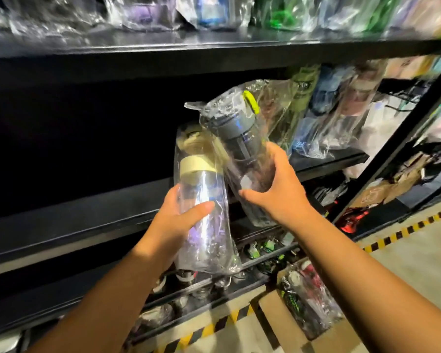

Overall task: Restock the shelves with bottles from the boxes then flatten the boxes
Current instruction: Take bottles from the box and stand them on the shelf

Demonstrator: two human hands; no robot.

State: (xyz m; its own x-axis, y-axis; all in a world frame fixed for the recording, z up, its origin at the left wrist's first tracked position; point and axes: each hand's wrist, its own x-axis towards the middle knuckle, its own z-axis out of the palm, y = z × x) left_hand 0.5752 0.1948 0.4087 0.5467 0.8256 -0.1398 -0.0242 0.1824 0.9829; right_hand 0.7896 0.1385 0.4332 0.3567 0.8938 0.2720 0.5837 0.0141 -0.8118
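My left hand (175,220) grips a clear bottle with a cream lid (201,189), wrapped in a plastic bag. My right hand (278,187) grips a clear bottle with a grey lid and a yellow-green loop (239,138), also bagged and tilted to the right. Both bottles are held up in front of the middle black shelf (87,217), whose left part is dark. An open cardboard box (273,312) with bagged bottles (306,296) stands on the floor at the lower right.
Bagged bottles (336,110) stand on the right part of the middle shelf and along the top shelf (214,44). Lower shelves hold small items. A black upright post (397,138) slants at the right. Yellow-black hazard tape (405,230) marks the floor.
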